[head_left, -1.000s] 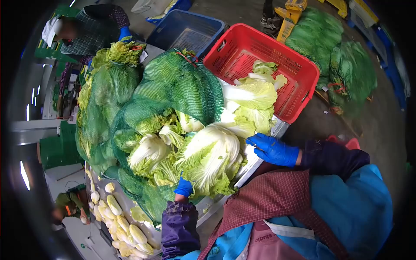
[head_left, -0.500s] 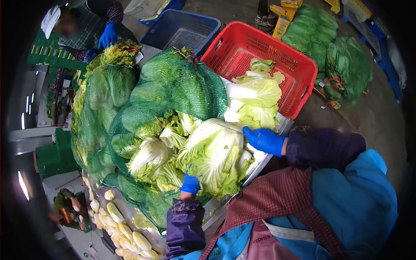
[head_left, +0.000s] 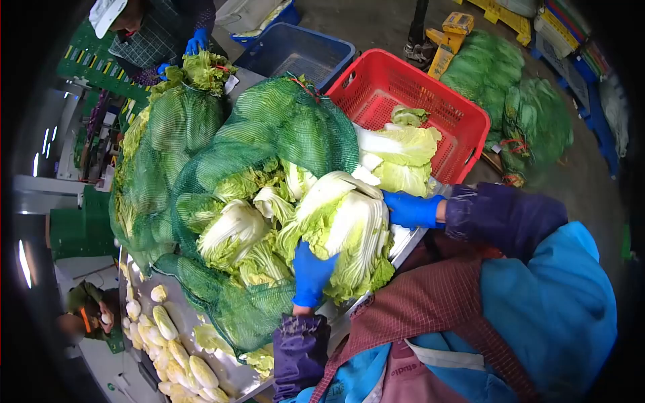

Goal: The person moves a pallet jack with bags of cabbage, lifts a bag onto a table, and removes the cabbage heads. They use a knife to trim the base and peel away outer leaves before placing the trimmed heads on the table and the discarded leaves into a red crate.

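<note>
Nearest, the left hand [head_left: 312, 272] presses the leaves of a napa cabbage [head_left: 353, 235], its grip open, thumb apart from fingers; the right hand [head_left: 412, 209] touches the cabbage's right side, its fingertips hidden, so its closure cannot be told. The cabbage lies on the metal counter [head_left: 405, 240], against the cabbages in an open green mesh sack [head_left: 259, 305], which crowd its left side. Beyond, loose outer leaves [head_left: 400, 151] cover the counter's edge and overlap the red crate [head_left: 449, 111]. Small yellowish cabbage hearts [head_left: 178, 356] lie at left. Farther off are a full mesh sack [head_left: 158, 168], a blue crate [head_left: 295, 54] and a capped co-worker [head_left: 151, 43].
</note>
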### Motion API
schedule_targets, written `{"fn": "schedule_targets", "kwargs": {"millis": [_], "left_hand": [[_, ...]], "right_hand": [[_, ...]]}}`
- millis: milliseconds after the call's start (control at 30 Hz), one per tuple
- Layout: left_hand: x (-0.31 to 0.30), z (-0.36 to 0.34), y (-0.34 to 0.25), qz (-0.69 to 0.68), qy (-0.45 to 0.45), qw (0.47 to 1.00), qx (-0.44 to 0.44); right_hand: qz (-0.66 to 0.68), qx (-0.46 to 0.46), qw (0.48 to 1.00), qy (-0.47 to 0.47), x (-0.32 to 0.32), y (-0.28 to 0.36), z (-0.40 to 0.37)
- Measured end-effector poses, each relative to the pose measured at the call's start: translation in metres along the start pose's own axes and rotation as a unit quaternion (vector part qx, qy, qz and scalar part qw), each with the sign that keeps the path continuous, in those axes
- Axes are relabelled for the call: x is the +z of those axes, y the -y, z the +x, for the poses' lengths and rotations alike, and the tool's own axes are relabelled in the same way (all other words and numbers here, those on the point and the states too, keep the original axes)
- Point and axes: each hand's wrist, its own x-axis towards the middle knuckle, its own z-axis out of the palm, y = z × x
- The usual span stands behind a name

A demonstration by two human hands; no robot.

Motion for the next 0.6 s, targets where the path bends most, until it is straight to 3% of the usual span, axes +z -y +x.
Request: {"fn": "schedule_targets", "kwargs": {"millis": [100, 133, 167, 233, 300, 333, 400, 433, 533, 567, 600], "left_hand": [[-0.010, -0.009, -0.052, -0.105, -0.077, 0.989, 0.063], [-0.007, -0.010, -0.064, -0.306, -0.038, 0.951, -0.022], [-0.005, -0.009, -0.068, -0.305, -0.042, 0.951, -0.019], [-0.005, -0.008, -0.075, -0.249, -0.004, 0.960, -0.127], [-0.001, -0.002, -0.068, -0.289, 0.003, 0.954, -0.073], [0.001, -0.001, -0.066, -0.406, 0.026, 0.903, -0.139], [0.025, 0.008, -0.021, -0.491, 0.044, 0.855, -0.163], [0.041, 0.005, 0.004, -0.286, 0.030, 0.958, 0.002], [0.014, 0.009, -0.038, -0.347, -0.006, 0.935, -0.070], [0.009, 0.006, -0.037, -0.288, -0.013, 0.956, -0.053], [0.006, 0.003, -0.036, -0.230, -0.023, 0.972, -0.036]], "right_hand": [[-0.012, -0.028, 0.999, -0.040, -0.040, 0.012, 0.006], [-0.023, -0.046, 0.997, -0.060, -0.058, 0.029, 0.006], [-0.049, -0.074, 0.993, -0.072, -0.081, 0.063, -0.001], [-0.096, -0.094, 0.988, -0.082, -0.092, 0.077, -0.007], [-0.123, -0.102, 0.984, -0.075, -0.087, 0.077, -0.007], [-0.117, -0.078, 0.989, -0.040, -0.077, 0.074, -0.007], [-0.147, -0.028, 0.989, -0.004, -0.059, 0.087, -0.015], [-0.128, -0.070, 0.989, -0.036, -0.052, 0.087, -0.014], [-0.100, -0.072, 0.992, -0.027, -0.064, 0.068, 0.006], [-0.089, -0.060, 0.993, -0.042, -0.074, 0.054, 0.011], [0.010, 0.011, 0.998, -0.067, -0.088, 0.051, 0.011]]}}
